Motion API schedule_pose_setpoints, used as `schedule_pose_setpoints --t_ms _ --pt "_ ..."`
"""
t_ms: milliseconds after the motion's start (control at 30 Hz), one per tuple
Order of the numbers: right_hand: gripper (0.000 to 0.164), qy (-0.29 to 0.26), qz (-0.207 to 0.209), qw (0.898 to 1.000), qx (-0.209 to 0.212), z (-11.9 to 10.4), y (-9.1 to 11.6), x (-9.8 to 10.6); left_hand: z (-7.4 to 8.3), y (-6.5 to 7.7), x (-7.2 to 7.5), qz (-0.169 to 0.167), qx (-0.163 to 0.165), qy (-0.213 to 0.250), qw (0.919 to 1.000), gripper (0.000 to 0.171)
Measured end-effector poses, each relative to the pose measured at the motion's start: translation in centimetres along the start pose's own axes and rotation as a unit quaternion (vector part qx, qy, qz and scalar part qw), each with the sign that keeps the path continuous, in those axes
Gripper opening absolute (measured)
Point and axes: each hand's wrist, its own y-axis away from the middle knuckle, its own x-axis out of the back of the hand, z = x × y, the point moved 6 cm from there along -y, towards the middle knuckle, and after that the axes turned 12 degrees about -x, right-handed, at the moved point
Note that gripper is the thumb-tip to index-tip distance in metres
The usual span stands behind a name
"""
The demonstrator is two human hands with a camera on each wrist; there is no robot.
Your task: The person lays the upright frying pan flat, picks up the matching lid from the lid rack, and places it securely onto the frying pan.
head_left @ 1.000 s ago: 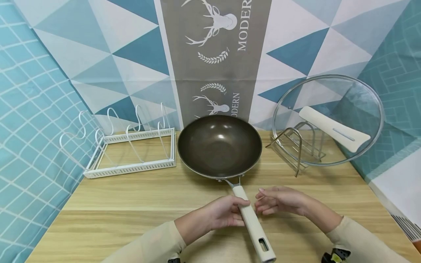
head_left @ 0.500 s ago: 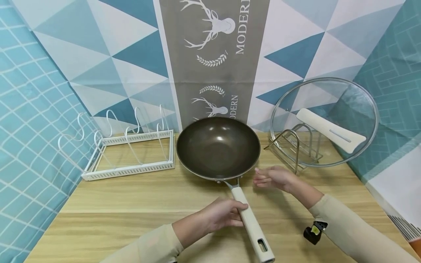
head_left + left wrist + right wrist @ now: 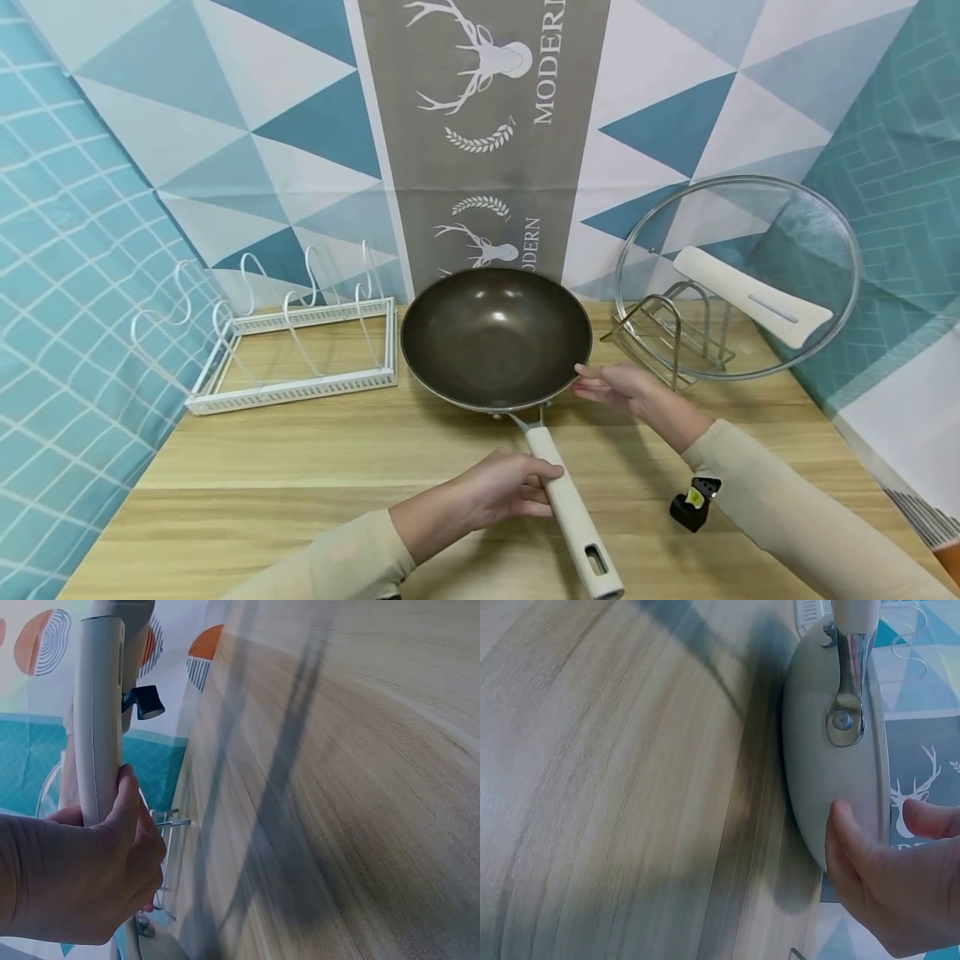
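A dark-coated wok [image 3: 498,333] with a pale outer wall [image 3: 832,780] sits on the wooden table, its long cream handle [image 3: 573,517] slanting toward me. My left hand [image 3: 506,492] grips this handle about midway, fingers below and thumb on top; the left wrist view shows the hand [image 3: 97,870] wrapped round it. At the wok's right rim is my right hand [image 3: 618,387]. In the right wrist view the hand [image 3: 892,877] straddles the rim, thumb and fingers spread apart, fingertips right at the outer wall.
A white wire rack [image 3: 292,387] stands at the left. On the right, a small metal stand [image 3: 667,333] holds a glass lid [image 3: 810,250] upright, close behind my right hand. A patterned backdrop [image 3: 487,167] rises directly behind the wok.
My right hand has moved from beside the handle, forward to the wok's right rim. The left hand keeps its grip on the handle, and the wok stays in place.
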Motion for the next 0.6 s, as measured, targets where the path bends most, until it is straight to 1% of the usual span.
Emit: schedule_pose_setpoints --t_ms 67,133,233,333,500,567,600 --pt "0.041 -0.02 0.003 1.0 0.0 0.0 -0.1 0.1 -0.1 -0.1 0.0 0.0 0.001 0.002 1.0 0.014" --pt "0.043 -0.029 0.003 1.0 -0.005 0.1 -0.2 0.0 -0.1 -0.2 0.0 0.0 0.003 0.003 1.0 0.013" --pt "0.057 -0.026 -0.003 1.0 -0.016 0.3 -0.4 -0.4 -0.2 -0.2 0.0 -0.002 0.006 0.003 1.0 0.013" --pt "0.063 -0.024 -0.009 0.999 -0.03 0.5 -0.7 -0.9 -0.3 -0.2 0.0 -0.005 0.011 0.005 0.9999 0.014" --pt "0.063 -0.037 -0.022 0.998 -0.038 0.6 -1.0 -1.4 -0.1 -0.2 0.1 -0.01 0.013 0.003 0.9999 0.014" --pt "0.061 -0.042 -0.023 0.998 -0.037 0.6 -1.0 -1.5 -0.1 -0.3 0.1 -0.012 0.014 0.004 0.9998 0.015" --pt "0.057 -0.047 -0.024 0.998 -0.037 0.6 -1.1 -1.5 -0.1 -0.3 0.2 -0.013 0.015 0.005 0.9998 0.016"
